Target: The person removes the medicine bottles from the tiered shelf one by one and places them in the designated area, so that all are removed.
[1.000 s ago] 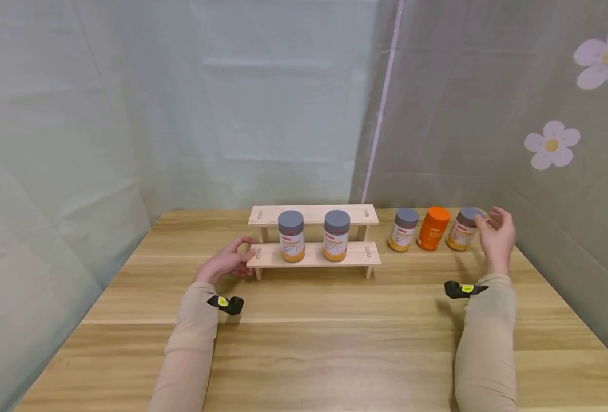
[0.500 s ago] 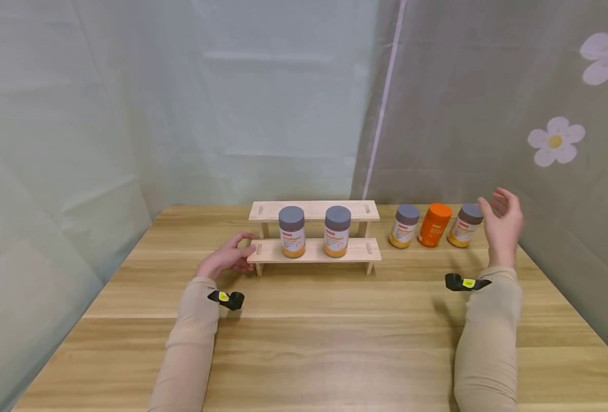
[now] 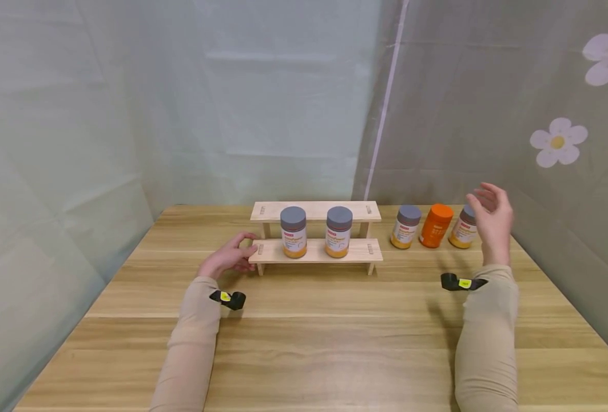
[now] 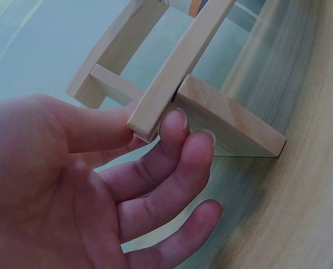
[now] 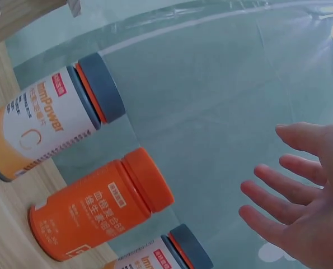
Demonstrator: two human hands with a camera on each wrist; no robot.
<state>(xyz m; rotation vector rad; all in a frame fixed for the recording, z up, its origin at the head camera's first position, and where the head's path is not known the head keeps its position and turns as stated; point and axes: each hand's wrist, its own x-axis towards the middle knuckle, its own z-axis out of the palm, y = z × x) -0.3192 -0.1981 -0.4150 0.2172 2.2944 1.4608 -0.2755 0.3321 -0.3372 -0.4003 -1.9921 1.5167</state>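
Observation:
My left hand [image 3: 227, 257] pinches the left end of the lower step of a two-tier wooden rack [image 3: 314, 252]. In the left wrist view, the thumb is above the wooden board [image 4: 180, 67] and curled fingers are beneath it. Two grey-capped supplement bottles, a left bottle [image 3: 294, 234] and a right bottle [image 3: 338, 234], stand on that lower step. My right hand [image 3: 493, 223] is raised with nothing in it, its fingers apart in the right wrist view. It partly covers a grey-capped bottle [image 3: 463, 232] in the head view. An orange bottle [image 5: 102, 204] stands left of that one.
Another grey-capped bottle [image 3: 405, 229] stands between the rack and the orange bottle. All three loose bottles are in a row on the wood-grain table [image 3: 345, 343]. A fabric backdrop [image 3: 283, 114] rises behind the table.
My right hand has come off the rightmost bottle's cap, lifted up and right, then shifted slightly back left. My left hand keeps hold of the rack.

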